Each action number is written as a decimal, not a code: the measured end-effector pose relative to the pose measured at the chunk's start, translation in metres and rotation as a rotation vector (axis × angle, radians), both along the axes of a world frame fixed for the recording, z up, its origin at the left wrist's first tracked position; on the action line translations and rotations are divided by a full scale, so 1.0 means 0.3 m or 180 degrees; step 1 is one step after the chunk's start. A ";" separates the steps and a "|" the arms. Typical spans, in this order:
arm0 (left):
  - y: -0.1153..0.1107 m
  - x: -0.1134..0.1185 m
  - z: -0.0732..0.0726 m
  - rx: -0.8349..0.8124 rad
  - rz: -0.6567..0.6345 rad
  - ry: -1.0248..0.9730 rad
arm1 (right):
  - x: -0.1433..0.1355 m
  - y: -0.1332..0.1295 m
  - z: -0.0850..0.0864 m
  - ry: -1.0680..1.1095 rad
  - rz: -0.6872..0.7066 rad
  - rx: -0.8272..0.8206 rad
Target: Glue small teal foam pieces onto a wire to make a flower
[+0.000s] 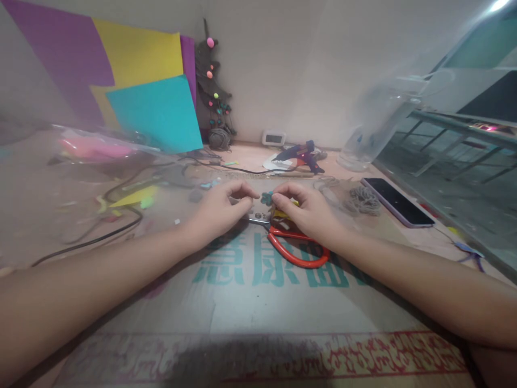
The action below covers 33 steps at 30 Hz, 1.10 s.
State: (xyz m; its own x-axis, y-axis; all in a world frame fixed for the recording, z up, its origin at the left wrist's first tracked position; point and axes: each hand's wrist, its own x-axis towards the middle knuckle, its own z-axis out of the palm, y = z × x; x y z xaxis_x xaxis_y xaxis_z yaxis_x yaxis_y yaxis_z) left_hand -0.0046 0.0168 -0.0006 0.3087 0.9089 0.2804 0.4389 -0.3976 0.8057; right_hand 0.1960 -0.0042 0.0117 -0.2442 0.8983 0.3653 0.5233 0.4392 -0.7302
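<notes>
Near the middle of the table, my right hand (304,207) pinches a small teal piece (266,198) between thumb and index finger. Just left of that piece is my left hand (228,207), its thumb and index fingertip apart with a gap between them and nothing visible there. Red-handled scissors (299,261) lie on the board (258,312) below the hands; their metal part runs under the fingers. Something yellow shows partly behind my right hand.
A dark glue gun (306,157) and a small white clock (273,138) stand behind the hands. To the right are grey yarn (364,201), a phone (398,202) and a clear jug (371,126). A black cable (92,237) curves across the left side.
</notes>
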 end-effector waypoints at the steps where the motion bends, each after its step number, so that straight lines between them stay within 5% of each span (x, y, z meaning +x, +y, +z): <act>1: 0.001 0.000 0.000 -0.0008 0.0022 0.0025 | 0.000 0.000 0.000 -0.0011 0.0000 0.0003; 33: -0.008 0.004 -0.007 0.0456 -0.0414 0.0588 | -0.001 0.001 0.002 0.0043 0.0049 -0.0132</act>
